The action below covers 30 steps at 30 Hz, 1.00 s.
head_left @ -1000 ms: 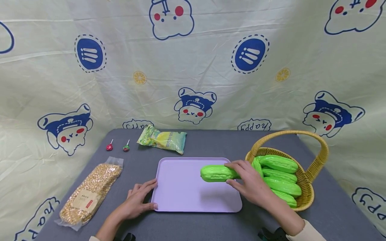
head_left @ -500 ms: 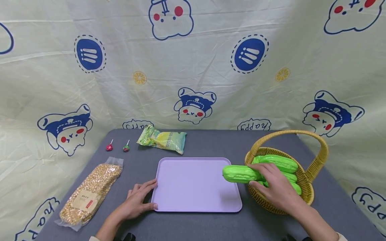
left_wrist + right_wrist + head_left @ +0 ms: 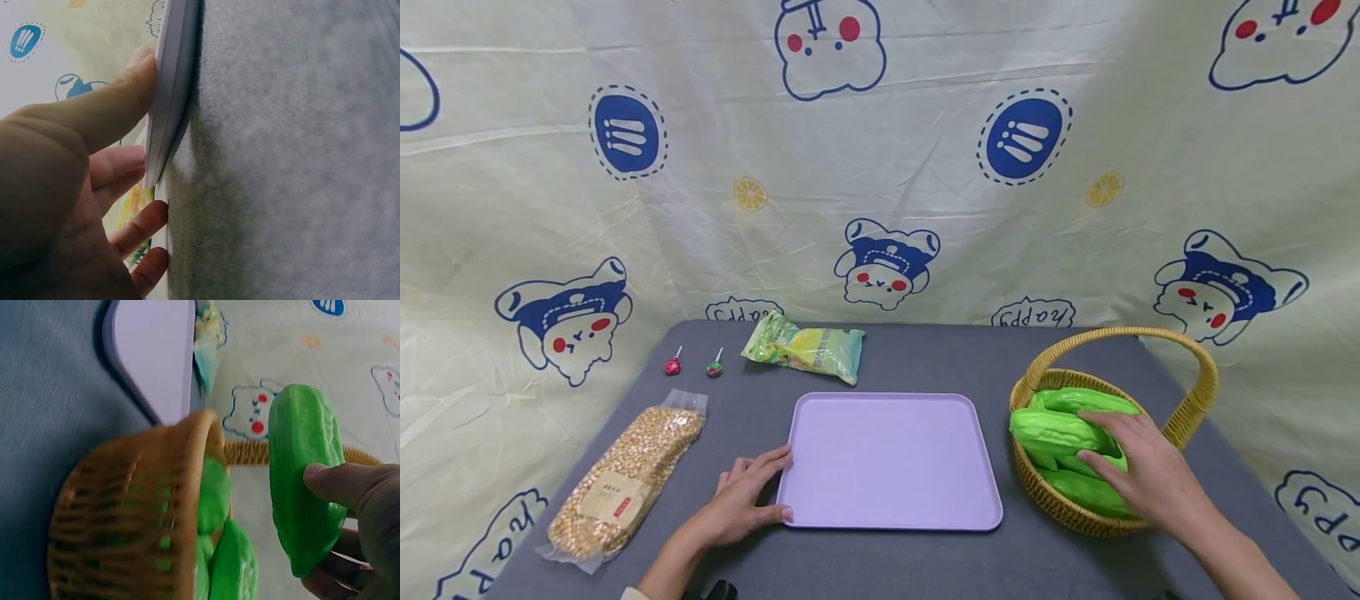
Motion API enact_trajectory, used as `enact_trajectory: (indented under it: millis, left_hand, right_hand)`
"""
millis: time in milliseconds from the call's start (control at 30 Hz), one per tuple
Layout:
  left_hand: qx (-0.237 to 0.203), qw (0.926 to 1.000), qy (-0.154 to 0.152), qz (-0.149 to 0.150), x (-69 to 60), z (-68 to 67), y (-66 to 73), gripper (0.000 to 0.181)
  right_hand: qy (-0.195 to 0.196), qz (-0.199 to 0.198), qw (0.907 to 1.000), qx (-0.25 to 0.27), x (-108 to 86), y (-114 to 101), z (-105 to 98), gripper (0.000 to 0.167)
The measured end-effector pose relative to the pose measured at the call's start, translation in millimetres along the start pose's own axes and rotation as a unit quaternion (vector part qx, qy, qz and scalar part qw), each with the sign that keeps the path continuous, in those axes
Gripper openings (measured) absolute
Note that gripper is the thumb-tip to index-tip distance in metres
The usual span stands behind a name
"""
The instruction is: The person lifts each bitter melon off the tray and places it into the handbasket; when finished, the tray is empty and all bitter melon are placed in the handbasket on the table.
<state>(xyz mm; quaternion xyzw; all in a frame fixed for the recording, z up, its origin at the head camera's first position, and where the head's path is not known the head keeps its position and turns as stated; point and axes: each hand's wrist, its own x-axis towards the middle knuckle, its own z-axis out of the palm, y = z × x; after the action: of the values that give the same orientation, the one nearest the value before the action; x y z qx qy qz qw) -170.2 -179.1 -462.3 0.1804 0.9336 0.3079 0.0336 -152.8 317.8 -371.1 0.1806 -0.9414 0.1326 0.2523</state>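
Observation:
My right hand (image 3: 1150,467) grips a bright green, ridged bitter melon (image 3: 1056,432) by one end, above the wicker basket (image 3: 1060,507). In the right wrist view, the thumb presses on the side of this bitter melon (image 3: 303,487), and the other fingers are partly hidden behind it. Several more green bitter melons (image 3: 1086,493) lie inside the basket. Over on the left edge of the lilac tray (image 3: 887,458) rests my left hand (image 3: 741,500). Its thumb and forefinger touch the tray's rim (image 3: 172,81) in the left wrist view, with the other fingers loosely spread beside it.
A bag of corn kernels (image 3: 632,479) lies left of the tray. Behind the tray is a green and yellow packet (image 3: 808,348). Two lollipops, one red (image 3: 673,365) and one green-red (image 3: 715,367), lie at the back left. The basket's handle (image 3: 1201,387) arches up on the right.
My right hand has carried the bitter melon rightward, from above the tray to above the basket. My left hand has stayed at the tray's left edge.

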Motion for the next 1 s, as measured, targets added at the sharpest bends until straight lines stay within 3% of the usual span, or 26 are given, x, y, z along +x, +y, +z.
enact_trajectory:
  millis: [533, 1000]
  left_hand:
    - [-0.003, 0.9999, -0.006, -0.009, 1.1, -0.7, 0.2, 0.075]
    - [-0.008, 0.9998, -0.01, -0.012, 1.0, -0.9, -0.5, 0.075]
  right_hand:
    - [-0.068, 0.088, 0.9934, -0.03, -10.0, 39, 2, 0.047]
    - [-0.078, 0.086, 0.9916, -0.057, -10.2, 53, 12, 0.048]
